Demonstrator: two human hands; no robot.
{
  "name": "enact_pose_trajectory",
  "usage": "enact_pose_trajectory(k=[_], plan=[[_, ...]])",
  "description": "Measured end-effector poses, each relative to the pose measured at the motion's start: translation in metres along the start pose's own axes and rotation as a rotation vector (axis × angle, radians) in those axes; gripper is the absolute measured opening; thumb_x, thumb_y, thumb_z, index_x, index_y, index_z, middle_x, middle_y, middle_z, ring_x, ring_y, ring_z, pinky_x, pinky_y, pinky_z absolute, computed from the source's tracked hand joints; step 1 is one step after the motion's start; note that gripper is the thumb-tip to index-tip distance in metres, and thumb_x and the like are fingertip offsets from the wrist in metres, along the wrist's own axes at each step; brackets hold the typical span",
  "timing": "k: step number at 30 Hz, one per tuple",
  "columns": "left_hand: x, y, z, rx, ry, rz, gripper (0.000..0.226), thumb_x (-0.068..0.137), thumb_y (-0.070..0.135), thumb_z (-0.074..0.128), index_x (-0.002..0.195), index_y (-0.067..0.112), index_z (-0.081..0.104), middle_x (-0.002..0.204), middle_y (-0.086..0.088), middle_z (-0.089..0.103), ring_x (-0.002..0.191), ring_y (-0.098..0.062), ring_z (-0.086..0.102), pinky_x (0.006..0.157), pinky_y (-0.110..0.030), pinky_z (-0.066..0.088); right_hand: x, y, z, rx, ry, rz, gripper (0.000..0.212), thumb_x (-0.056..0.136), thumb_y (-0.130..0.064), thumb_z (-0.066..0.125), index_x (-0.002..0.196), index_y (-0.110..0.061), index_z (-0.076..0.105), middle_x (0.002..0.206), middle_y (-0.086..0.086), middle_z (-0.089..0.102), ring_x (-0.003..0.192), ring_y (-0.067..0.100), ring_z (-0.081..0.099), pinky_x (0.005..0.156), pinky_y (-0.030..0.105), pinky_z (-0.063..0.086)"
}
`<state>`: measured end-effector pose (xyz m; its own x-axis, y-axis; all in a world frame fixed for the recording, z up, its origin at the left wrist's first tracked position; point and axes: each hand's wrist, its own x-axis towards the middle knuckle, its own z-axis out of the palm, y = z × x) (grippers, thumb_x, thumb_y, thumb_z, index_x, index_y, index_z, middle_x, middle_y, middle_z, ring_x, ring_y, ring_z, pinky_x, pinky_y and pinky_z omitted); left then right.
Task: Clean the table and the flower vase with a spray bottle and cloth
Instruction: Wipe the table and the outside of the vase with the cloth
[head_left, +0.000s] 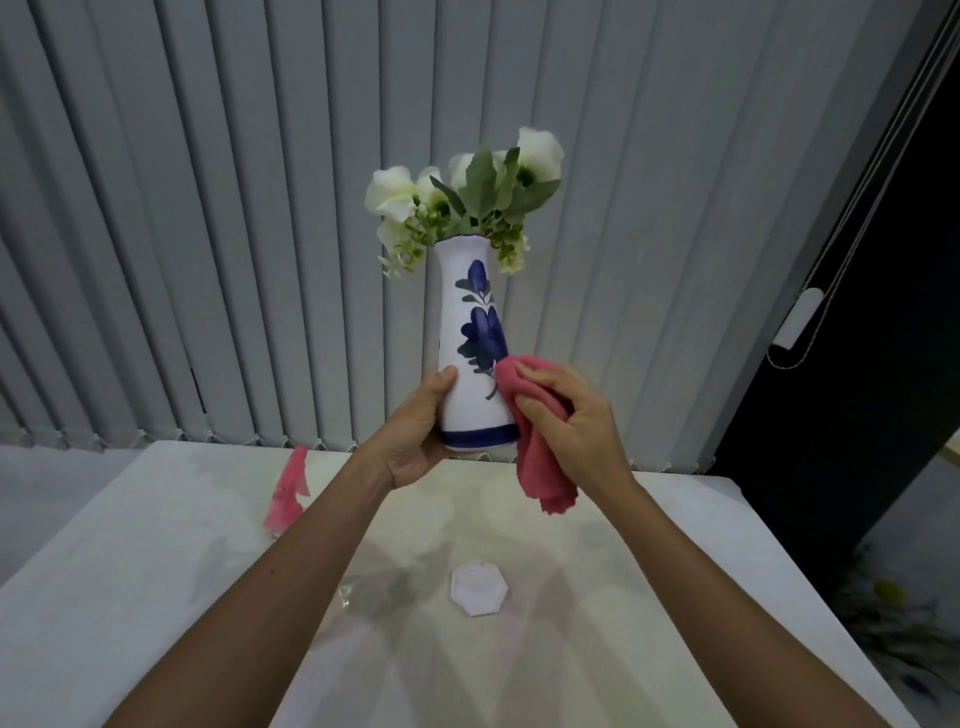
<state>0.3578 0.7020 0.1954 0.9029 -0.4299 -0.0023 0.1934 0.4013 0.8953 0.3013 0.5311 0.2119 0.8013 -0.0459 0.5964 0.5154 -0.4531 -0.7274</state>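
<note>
- Head view looks down at both of our hands, with the vase (470, 364) held upright in the air above the table (130, 571), well clear of the tabletop.
- Our left hand (415, 436) grips the vase low down. The fingers wrap round behind the base by the blue band, and the thumb lies up along the vase's left side.
- Our right hand (571, 426) has the pink cloth (540, 467) bunched up in curled fingers. It presses the cloth onto the lower right side of the vase, right next to the painted blue flower.
- The loose end of the cloth hangs down past the bottom of the vase.
- The vase itself is white with blue flowers painted up the front and a blue ring near the bottom. White flowers (467, 202) with green leaves stick out of its neck.
- The spray bottle (288, 493) is pink and stands on the table down and to the left of the vase, well apart from it. It's partly hidden behind our left forearm and pretty blurry, so we can't tell much more about it.
- A little white hexagonal coaster (479, 591) lies flat on the table beneath the vase and nearer to us, between our two forearms.
- Behind the vase we've got grey vertical blinds (208, 208).
- Off to the right of the vase is a dark window pane (909, 260), with a white cord weight (797, 318) hanging in front of it.
</note>
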Motion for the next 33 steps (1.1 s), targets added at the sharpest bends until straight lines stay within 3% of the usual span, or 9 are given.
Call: enact_pose_trajectory(k=[3,5,10,16,20,23,27,31,33], plan=[[0.001,0.0,0.005,0.014,-0.01,-0.061,0.04,0.096,0.039,0.042,0.126,0.014,0.051,0.109,-0.006,0.067,0.096,-0.022,0.065,0.069,-0.037,0.058,0.011,-0.001,-0.002,-0.01,0.055,0.004,0.031,0.089,-0.016,0.063,0.11,-0.039,0.063,0.113,-0.018,0.058,0.103,-0.01,0.054,0.092,0.008,0.041],[0.002,0.001,0.01,0.072,-0.05,-0.068,0.038,0.093,0.041,0.046,0.122,0.016,0.053,0.108,-0.004,0.068,0.095,-0.021,0.065,0.07,-0.037,0.057,0.029,-0.009,-0.001,-0.013,0.123,0.007,0.029,0.091,-0.021,0.06,0.116,-0.034,0.063,0.116,-0.012,0.058,0.105,-0.007,0.053,0.093,0.009,0.041],[0.009,-0.005,0.017,0.147,-0.117,0.022,0.091,0.055,0.044,0.08,0.134,0.024,0.041,0.122,-0.007,0.063,0.102,-0.025,0.064,0.075,-0.041,0.058,0.063,-0.026,0.004,0.085,0.245,0.041,0.028,0.094,-0.026,0.055,0.121,-0.031,0.06,0.12,-0.003,0.059,0.104,-0.005,0.055,0.086,0.009,0.046],[0.009,-0.009,0.01,0.106,-0.158,0.093,0.061,0.068,0.027,0.074,0.124,0.029,0.05,0.113,-0.001,0.068,0.096,-0.019,0.066,0.076,-0.034,0.058,0.045,-0.017,0.002,0.222,0.195,0.149,0.027,0.095,-0.025,0.054,0.121,-0.023,0.061,0.115,-0.004,0.065,0.102,0.008,0.063,0.083,0.023,0.055],[0.011,-0.014,0.009,0.087,-0.093,0.134,0.05,0.075,0.031,0.064,0.124,0.026,0.052,0.111,-0.002,0.067,0.098,-0.023,0.064,0.07,-0.038,0.058,0.014,-0.008,0.005,0.101,0.117,0.093,0.03,0.092,-0.02,0.059,0.12,-0.032,0.061,0.121,-0.014,0.057,0.11,0.0,0.056,0.094,0.015,0.046],[0.012,-0.012,0.007,0.061,-0.056,0.146,0.055,0.067,0.045,0.068,0.117,0.028,0.057,0.105,0.0,0.071,0.092,-0.019,0.068,0.071,-0.04,0.06,-0.017,0.004,0.005,0.016,0.067,0.056,0.038,0.09,-0.016,0.062,0.111,-0.048,0.058,0.113,-0.019,0.055,0.102,-0.007,0.055,0.09,0.011,0.044],[0.01,-0.007,0.004,0.081,-0.05,0.101,0.05,0.074,0.048,0.061,0.12,0.027,0.056,0.113,-0.004,0.068,0.098,-0.022,0.065,0.076,-0.04,0.058,-0.034,0.017,-0.003,-0.031,0.013,0.034,0.043,0.089,-0.012,0.062,0.107,-0.05,0.059,0.108,-0.019,0.055,0.097,-0.004,0.057,0.083,0.009,0.044],[0.01,-0.007,0.01,0.149,-0.13,0.083,0.097,0.05,0.049,0.085,0.135,0.025,0.044,0.121,-0.006,0.064,0.103,-0.024,0.065,0.078,-0.04,0.058,0.004,-0.001,0.001,0.066,0.142,0.071,0.029,0.093,-0.017,0.056,0.111,-0.04,0.061,0.112,-0.01,0.06,0.101,-0.001,0.058,0.089,0.016,0.048],[0.012,-0.007,0.013,0.156,-0.134,0.095,0.103,0.045,0.042,0.089,0.135,0.027,0.043,0.12,-0.004,0.063,0.099,-0.022,0.066,0.078,-0.038,0.058,0.029,-0.014,-0.002,0.146,0.196,0.115,0.023,0.095,-0.021,0.054,0.11,-0.035,0.062,0.111,-0.008,0.064,0.101,0.005,0.061,0.086,0.021,0.052]])
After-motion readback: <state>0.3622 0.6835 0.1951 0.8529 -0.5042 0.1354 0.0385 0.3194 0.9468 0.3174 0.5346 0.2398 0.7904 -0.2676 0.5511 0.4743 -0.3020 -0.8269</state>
